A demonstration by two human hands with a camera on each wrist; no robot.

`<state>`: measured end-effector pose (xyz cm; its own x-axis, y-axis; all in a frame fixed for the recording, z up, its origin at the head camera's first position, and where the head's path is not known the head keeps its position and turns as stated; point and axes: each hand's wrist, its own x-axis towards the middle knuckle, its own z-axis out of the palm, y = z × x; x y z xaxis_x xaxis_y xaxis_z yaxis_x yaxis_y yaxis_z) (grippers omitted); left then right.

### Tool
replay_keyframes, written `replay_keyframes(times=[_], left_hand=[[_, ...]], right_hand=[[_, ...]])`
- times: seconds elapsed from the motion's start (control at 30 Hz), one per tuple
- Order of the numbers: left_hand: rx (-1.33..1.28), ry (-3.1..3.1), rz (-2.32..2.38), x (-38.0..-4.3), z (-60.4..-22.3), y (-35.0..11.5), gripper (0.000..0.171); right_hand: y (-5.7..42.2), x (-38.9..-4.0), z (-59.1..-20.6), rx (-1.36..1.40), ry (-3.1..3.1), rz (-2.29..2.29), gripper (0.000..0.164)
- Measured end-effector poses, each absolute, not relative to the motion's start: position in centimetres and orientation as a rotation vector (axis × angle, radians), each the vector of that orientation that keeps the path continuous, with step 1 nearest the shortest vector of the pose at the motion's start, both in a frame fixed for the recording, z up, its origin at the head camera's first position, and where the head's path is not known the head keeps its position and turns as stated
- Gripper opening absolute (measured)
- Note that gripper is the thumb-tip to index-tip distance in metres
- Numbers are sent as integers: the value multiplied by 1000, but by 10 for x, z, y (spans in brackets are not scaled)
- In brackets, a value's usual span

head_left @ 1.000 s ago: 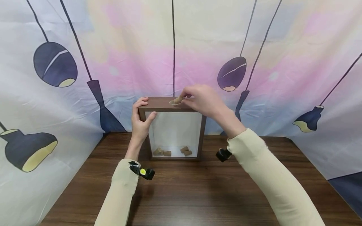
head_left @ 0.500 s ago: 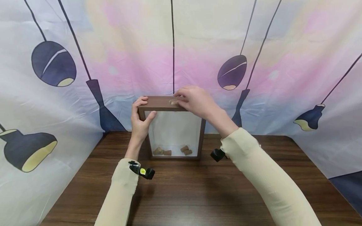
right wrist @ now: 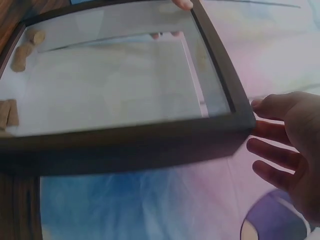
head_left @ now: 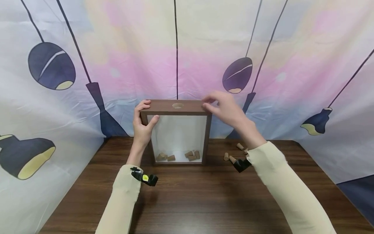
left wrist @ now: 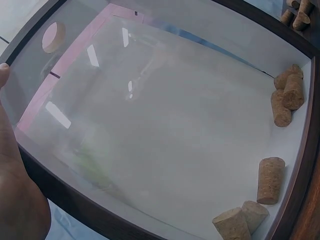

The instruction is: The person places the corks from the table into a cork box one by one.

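Note:
A brown wooden shadow box [head_left: 163, 106] with a clear front stands upright on the table in the head view. Its top has a round hole [head_left: 177, 105]. My left hand [head_left: 142, 130] grips the box's upper left corner, thumb over the front edge and fingers across the top. My right hand [head_left: 226, 109] is at the upper right corner, fingers loosely bent, holding nothing. Inside the box, several corks lie along the bottom in two groups. The left wrist view has one cork [left wrist: 271, 181] lying beside the lower pair, and a small heap of corks [left wrist: 294, 100] further up.
Several loose corks [head_left: 226, 156] lie on the dark wooden table [head_left: 193, 201] right of the box, some partly behind the right wrist's camera [head_left: 241, 165]. A printed cloth [head_left: 131, 58] with lamp drawings hangs behind and along both sides.
My right hand dropped a cork through the hole and moved right to the corner. One more cork lies in the box's right group. Loose corks on the table came into view.

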<state>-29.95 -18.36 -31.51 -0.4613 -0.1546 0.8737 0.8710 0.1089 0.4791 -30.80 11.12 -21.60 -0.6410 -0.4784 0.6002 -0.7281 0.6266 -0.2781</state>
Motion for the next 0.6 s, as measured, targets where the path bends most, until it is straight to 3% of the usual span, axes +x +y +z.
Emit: replay_keyframes(times=[0.6], left_hand=[[-728,-1526,-1495,-299,-315,-184,43]], right_hand=[[189,-311,-261,678,-2363,828,21]])
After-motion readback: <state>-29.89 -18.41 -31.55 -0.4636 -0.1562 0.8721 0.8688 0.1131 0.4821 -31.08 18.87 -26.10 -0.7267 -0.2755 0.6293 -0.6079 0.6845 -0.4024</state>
